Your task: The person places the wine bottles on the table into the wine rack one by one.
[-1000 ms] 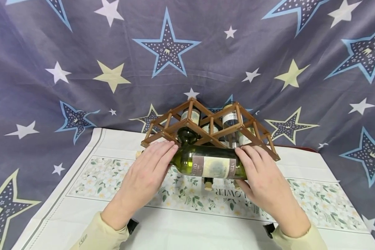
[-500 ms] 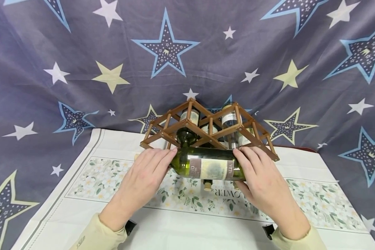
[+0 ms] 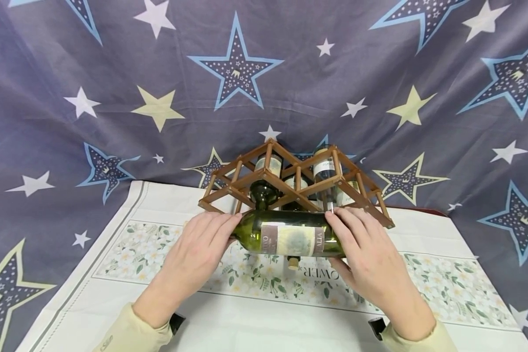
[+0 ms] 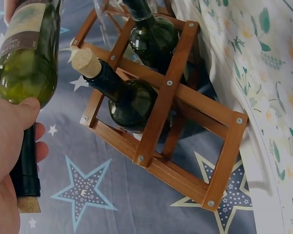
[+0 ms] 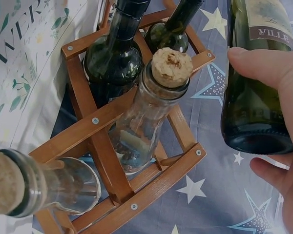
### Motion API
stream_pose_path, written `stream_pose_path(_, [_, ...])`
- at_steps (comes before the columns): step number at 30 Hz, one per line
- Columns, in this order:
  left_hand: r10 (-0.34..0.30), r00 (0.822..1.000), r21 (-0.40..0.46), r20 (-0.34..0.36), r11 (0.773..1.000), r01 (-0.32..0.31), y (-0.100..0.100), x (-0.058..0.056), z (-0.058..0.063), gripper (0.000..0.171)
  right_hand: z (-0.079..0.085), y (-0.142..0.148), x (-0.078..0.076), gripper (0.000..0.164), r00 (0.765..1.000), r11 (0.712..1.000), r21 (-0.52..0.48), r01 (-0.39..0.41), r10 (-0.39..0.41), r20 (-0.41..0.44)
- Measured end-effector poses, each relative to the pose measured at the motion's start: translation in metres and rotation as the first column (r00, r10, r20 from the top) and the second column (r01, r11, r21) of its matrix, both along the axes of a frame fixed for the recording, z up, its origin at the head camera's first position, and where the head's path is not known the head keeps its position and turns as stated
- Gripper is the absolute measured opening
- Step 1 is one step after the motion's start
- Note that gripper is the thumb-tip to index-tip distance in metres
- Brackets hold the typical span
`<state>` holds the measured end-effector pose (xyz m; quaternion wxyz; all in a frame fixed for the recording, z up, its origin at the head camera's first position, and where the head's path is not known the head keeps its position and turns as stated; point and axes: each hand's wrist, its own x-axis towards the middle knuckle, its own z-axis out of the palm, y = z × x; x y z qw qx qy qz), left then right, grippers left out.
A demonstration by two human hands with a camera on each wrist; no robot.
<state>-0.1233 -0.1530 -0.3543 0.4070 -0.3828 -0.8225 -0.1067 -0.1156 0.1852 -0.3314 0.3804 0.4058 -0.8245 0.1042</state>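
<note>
A corked green wine bottle [image 3: 290,234] with a cream and brown label lies sideways in the air in front of the wooden wine rack [image 3: 341,182]. My left hand [image 3: 193,256] grips its neck; in the left wrist view the thumb lies across the bottle's shoulder and the cork [image 4: 29,204] sticks out below the hand. At the other end my right hand [image 3: 371,256] holds the base, thumb on one side and fingers on the other [image 5: 268,175]. In the rack sit several corked bottles, including a dark green bottle [image 4: 132,105] and a clear glass bottle [image 5: 141,122].
The rack stands at the back of a table with a white floral-printed tablecloth [image 3: 273,318]. Behind it hangs a grey star-patterned cloth [image 3: 299,93]. Bottle necks jut from the rack's front, one with its cork [image 3: 293,264] showing below the held bottle.
Both hands have shifted the bottle slightly left and a little lower in the head view, toward me. The grip at neck and base stays the same, and the rack has not moved.
</note>
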Motion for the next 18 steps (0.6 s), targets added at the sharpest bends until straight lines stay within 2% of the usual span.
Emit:
stream_pose_path(5, [-0.011,1.0,0.029,-0.009,1.0,0.011,-0.0045,0.0008,-0.0015,0.04,0.002,-0.0016,0.0017,0.08,0.999,0.999,-0.033,-0.007,0.006,-0.034])
stream_pose_path(10, [-0.024,0.999,0.062,-0.03,0.998,0.025,-0.0071,0.0022,-0.0027,0.04,0.0039,-0.0029,0.0038,0.081,0.999,0.998,-0.061,-0.013,0.011,-0.033])
stream_pose_path(18, [-0.025,0.999,0.076,-0.025,0.997,0.026,-0.0091,0.0051,-0.003,0.042,0.005,-0.0038,0.0058,0.082,0.999,0.996,-0.082,-0.029,0.025,-0.042])
